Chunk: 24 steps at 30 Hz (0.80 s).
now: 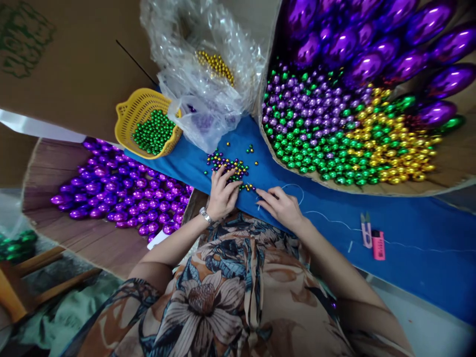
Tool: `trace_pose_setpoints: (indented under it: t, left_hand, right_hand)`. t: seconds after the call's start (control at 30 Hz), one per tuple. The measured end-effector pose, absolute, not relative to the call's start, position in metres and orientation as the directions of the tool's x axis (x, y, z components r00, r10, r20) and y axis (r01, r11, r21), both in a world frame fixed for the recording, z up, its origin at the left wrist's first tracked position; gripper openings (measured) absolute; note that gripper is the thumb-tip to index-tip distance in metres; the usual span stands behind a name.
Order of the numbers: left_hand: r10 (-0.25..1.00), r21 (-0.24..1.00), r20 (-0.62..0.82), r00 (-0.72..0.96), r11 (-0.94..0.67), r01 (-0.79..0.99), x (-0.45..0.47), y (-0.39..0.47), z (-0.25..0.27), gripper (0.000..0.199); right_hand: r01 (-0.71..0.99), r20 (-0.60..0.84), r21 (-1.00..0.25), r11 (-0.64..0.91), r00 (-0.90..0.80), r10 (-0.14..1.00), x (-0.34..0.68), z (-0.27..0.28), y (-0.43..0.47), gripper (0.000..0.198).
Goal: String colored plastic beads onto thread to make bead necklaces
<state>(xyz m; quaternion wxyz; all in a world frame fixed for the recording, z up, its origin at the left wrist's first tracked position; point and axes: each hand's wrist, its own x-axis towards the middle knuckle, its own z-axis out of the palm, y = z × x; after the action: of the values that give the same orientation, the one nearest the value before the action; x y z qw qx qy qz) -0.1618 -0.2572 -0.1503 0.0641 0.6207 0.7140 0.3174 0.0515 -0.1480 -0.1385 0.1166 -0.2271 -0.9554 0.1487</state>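
Small shiny beads (238,167) in purple, green and gold lie in a loose pile on the blue cloth. My left hand (223,193), with a metal watch at the wrist, rests over the pile's near edge with its fingers spread. Just right of it, my right hand (283,207) is bent in a pinch, its index fingertip beside a purple bead at the end of a short row. A thin white thread (323,215) loops out from behind this hand and runs right across the cloth. The pinched part is too small to see clearly.
A yellow basket (122,116) of green beads stands at back left, beside a clear plastic bag (223,29) with gold beads. Large cartons hold purple ornaments (122,191) at left and mixed beads (334,134) at right. Thread snips (366,232) and a pink lighter (378,246) lie right.
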Motion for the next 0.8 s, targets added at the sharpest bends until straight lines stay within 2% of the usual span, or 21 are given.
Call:
trace_pose_setpoints:
  t: [0.3, 0.57, 0.8]
  left_hand:
    - [0.931, 0.493, 0.323, -0.170, -0.012, 0.870, -0.160, -0.261, -0.154, 0.022]
    - [0.944, 0.493, 0.284, -0.168, 0.007, 0.870, -0.161, -0.262, -0.153, 0.023]
    - [0.950, 0.510, 0.276, -0.150, -0.012, 0.860, -0.159, -0.262, -0.153, 0.022]
  right_hand:
    - [0.413, 0.179, -0.356, 0.838, -0.850, 0.495, 0.053, -0.138, -0.176, 0.035]
    - [0.497, 0.053, -0.348, 0.795, -0.836, 0.546, 0.048, -0.138, -0.179, 0.039]
    - [0.518, -0.027, -0.250, 0.818, -0.848, 0.529, 0.038, -0.140, -0.179, 0.043]
